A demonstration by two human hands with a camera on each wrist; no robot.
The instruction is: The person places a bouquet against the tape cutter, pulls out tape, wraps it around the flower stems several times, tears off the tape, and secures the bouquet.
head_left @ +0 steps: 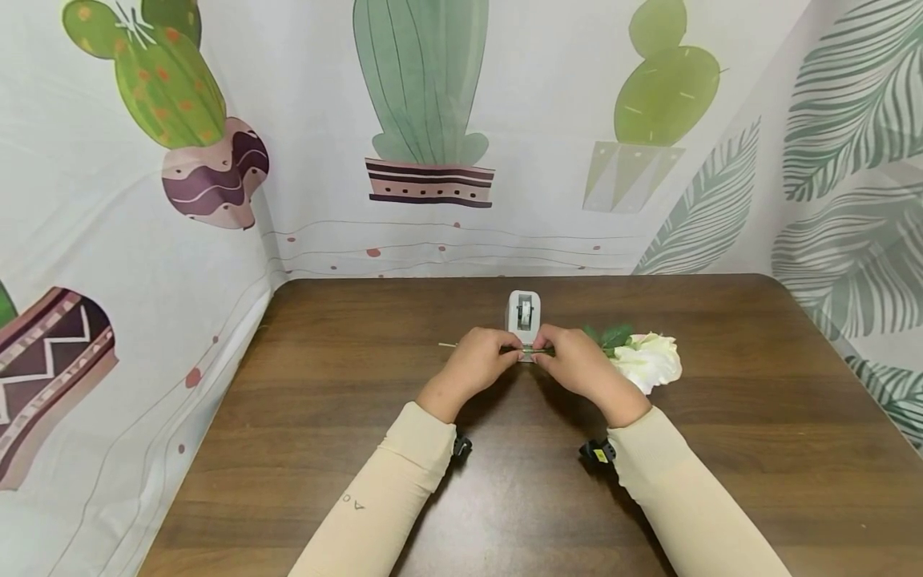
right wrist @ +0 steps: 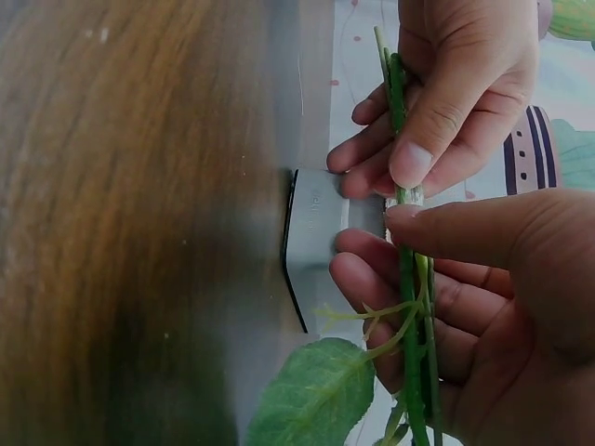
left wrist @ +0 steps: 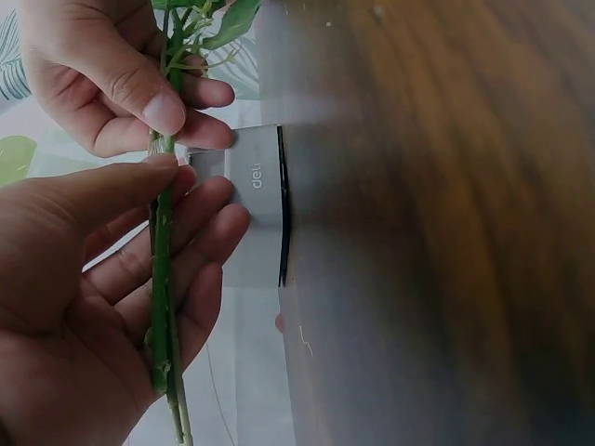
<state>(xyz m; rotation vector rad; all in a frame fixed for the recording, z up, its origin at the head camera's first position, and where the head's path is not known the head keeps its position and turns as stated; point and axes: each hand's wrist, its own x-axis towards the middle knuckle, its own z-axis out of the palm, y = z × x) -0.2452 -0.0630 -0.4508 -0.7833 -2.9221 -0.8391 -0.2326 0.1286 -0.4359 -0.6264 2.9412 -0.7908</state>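
Both hands pinch a bundle of green flower stems [left wrist: 162, 269] side by side, just in front of a grey tape dispenser [head_left: 523, 327]. Thumb and fingers of my left hand [head_left: 472, 367] grip the bare lower stems, whose thin ends stick out to the left. My right hand [head_left: 582, 369] holds them close by, nearer the leaves [right wrist: 316, 395]. Between the two thumbs a shiny whitish band [right wrist: 410, 196], which looks like clear tape, lies on the stems. To the right, partly behind the right hand, is the white flower head [head_left: 652, 362].
Under the hands spreads a brown wooden table [head_left: 324, 457]. A cloth backdrop [head_left: 310, 192] printed with cacti and leaves hangs behind it and along the left side. Each wrist carries a small black camera [head_left: 597, 453].
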